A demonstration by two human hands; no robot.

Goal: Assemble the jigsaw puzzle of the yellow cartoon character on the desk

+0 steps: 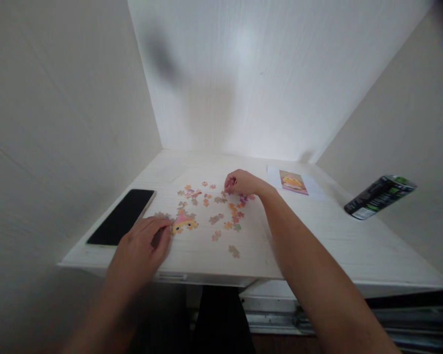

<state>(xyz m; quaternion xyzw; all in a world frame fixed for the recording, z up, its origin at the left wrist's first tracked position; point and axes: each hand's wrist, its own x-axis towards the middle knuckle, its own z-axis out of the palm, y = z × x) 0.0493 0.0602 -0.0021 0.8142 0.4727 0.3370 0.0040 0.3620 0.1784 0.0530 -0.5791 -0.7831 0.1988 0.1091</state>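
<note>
On the white table lies a partly joined jigsaw puzzle (184, 223) with a yellow face and a pink top. My left hand (143, 241) rests at its left edge, fingers curled and fingertips touching the joined pieces. Farther back, my right hand (241, 182) has its fingers pinched together just above some loose puzzle pieces (220, 199); whether a piece is between them is hidden. More loose pieces (235, 214) in orange, pink and purple are scattered right of the joined part. A single brownish piece (234, 251) lies nearer the front edge.
A dark-screened tablet (121, 216) lies at the left. At the back right is a sheet with a printed picture (293, 182) of a yellow figure. A black and green can (378, 196) stands at the right. White walls (243, 98) enclose the table (317, 236) on three sides.
</note>
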